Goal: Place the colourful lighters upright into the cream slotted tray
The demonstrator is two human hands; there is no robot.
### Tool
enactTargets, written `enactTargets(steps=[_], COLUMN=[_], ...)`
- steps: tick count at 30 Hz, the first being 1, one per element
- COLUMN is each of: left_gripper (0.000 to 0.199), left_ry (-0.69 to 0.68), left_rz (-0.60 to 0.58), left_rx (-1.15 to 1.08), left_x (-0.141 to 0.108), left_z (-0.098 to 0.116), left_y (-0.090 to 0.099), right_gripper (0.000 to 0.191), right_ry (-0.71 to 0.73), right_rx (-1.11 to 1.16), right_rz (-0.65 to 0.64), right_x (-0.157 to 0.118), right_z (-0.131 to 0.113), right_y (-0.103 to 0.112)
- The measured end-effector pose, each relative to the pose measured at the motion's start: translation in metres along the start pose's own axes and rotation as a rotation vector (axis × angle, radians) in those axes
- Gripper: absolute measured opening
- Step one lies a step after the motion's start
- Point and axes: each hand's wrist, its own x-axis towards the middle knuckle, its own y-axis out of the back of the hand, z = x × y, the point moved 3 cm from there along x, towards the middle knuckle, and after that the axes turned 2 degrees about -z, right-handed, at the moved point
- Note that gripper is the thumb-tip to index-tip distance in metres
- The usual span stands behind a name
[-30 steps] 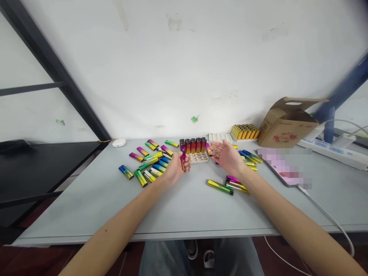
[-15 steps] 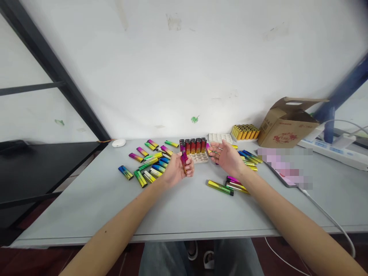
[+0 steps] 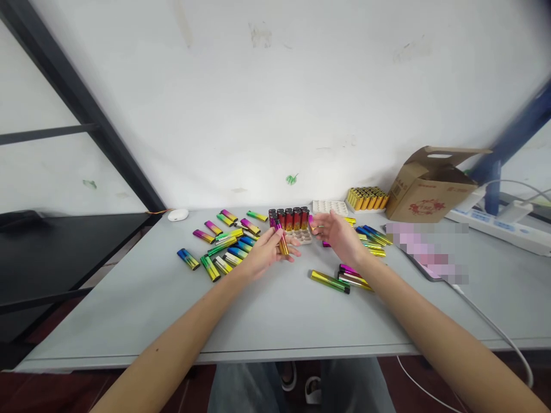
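Observation:
My left hand (image 3: pixel 271 252) is closed round a purple-and-gold lighter (image 3: pixel 281 240), held tilted with some fingers stretched out beneath it. To the right, my right hand (image 3: pixel 338 236) has its fingers curled about another purple lighter (image 3: pixel 310 220), mostly hidden behind the fingertips. Just beyond both hands, a pale tray with round holes (image 3: pixel 301 236) bears upright red lighters with dark tops (image 3: pixel 290 219) in its back rows. Its front holes are bare.
Loose lighters in several metallic colours (image 3: pixel 224 244) lie on the grey table (image 3: pixel 258 327), left and right (image 3: pixel 329 281). Further back are a white holed tray (image 3: pixel 329 206), a tray of gold lighters (image 3: pixel 367 198), a cardboard box (image 3: pixel 426 192), a phone (image 3: pixel 424 252) and a power strip (image 3: pixel 499 223).
The lighter in my left hand has turned and shifted slightly right, and the left fingers have stretched out. My right hand has drawn slightly left, its fingers closer on the purple lighter.

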Motion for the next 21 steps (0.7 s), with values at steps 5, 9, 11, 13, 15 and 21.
enactTargets(steps=[5, 9, 11, 13, 15, 21], left_gripper=[0.031, 0.035, 0.036, 0.036, 0.035, 0.031], left_ry=[-0.005, -0.025, -0.037, -0.053, -0.067, -0.082], left_rz=[0.041, 0.037, 0.014, -0.015, -0.035, -0.054], left_rx=[0.145, 0.183, 0.205, 0.216, 0.219, 0.276], left_x=[0.001, 0.000, -0.001, -0.001, -0.001, 0.000], left_z=[-0.004, -0.004, -0.003, -0.003, -0.003, -0.007], left_y=[0.003, 0.002, -0.001, -0.004, -0.006, -0.006], right_gripper=[0.024, 0.020, 0.021, 0.023, 0.024, 0.024], right_ry=[0.359, 0.457, 0.461, 0.455, 0.450, 0.442], right_rx=[-0.413, -0.578, -0.614, -0.628, -0.623, -0.557], right_rz=[0.057, 0.016, -0.010, -0.035, -0.047, -0.059], right_x=[-0.009, -0.016, -0.018, -0.019, -0.020, -0.019], right_z=[-0.005, -0.004, -0.002, 0.000, 0.002, 0.005], right_y=[-0.009, -0.019, -0.023, -0.025, -0.027, -0.031])
